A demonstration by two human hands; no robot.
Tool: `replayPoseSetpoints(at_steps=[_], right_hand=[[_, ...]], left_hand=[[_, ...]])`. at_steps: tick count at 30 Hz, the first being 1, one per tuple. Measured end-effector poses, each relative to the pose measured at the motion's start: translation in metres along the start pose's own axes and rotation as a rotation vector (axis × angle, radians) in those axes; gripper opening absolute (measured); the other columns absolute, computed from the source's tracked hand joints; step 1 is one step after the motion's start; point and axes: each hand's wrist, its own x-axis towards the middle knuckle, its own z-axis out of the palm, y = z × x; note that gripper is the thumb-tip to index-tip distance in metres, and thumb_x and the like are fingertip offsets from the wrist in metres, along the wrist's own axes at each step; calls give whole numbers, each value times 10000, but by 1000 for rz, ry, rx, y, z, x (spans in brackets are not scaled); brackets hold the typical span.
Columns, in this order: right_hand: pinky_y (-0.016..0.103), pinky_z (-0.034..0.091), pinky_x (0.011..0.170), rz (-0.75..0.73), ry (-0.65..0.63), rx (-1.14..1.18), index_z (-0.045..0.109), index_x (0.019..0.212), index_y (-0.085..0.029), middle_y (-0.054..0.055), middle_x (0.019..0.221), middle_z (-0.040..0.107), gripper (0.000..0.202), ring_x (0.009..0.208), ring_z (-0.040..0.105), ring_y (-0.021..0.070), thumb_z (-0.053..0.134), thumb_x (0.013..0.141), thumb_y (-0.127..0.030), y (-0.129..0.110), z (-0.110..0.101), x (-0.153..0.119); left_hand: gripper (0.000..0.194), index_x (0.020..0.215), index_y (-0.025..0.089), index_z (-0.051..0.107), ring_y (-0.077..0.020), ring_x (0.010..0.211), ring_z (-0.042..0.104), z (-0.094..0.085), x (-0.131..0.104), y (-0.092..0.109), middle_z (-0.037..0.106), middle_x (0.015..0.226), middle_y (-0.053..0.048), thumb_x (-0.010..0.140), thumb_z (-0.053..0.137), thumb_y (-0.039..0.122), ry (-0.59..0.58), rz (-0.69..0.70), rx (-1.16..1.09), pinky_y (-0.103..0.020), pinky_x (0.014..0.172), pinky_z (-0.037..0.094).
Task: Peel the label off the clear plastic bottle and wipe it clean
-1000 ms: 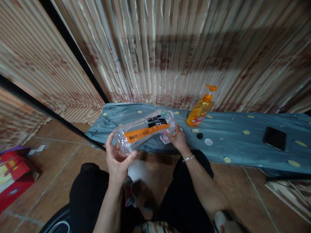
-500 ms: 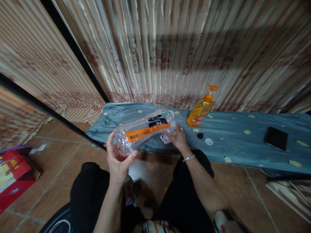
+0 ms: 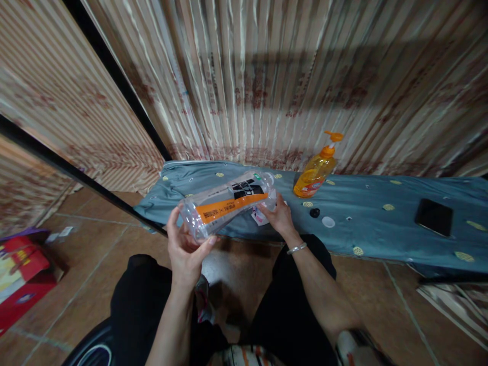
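Observation:
A clear plastic bottle (image 3: pixel 232 201) with an orange and black label lies tilted between my hands, above the near edge of the cloth-covered surface. My left hand (image 3: pixel 186 254) grips its left end, fingers wrapped round it. At the other end, my right hand (image 3: pixel 280 216), with a bracelet on the wrist, has its fingers closed on the bottle. Behind my right fingers, a small white and pink packet (image 3: pixel 260 217) is partly hidden. To the right stands a pump bottle (image 3: pixel 313 175) of orange liquid. A black cap (image 3: pixel 314 212) and a white disc (image 3: pixel 328 222) lie nearby.
The blue-green cloth (image 3: pixel 375 203) covers a long low surface, with a dark flat device (image 3: pixel 433 217) at its right. Pleated curtains (image 3: pixel 267 76) hang behind. Black poles (image 3: pixel 76 170) slant across the left, and a red box (image 3: pixel 26 274) sits on the floor at the far left.

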Motion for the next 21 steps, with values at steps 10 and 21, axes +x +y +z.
replayPoseSetpoints(at_steps=[10,21], right_hand=[[424,526,843,10,-9,-1,538,1256,-169,128,1082,714,646,987,676,314,660,738,-536,-2,-1,-1],[422,527,828,1,-13,-3,529,1265,-172,122,1071,715,649,981,672,316,658,742,-533,-2,-2,-1]], left_hand=[[877,1380,298,425,-273,949,682,0,1,0,494,1388,-126,621,864,325,-7,-7,10,-299,568,621],[862,1347,293,453,-260,943,671,1,0,1,458,1408,-127,596,876,290,9,-15,-16,-288,558,622]])
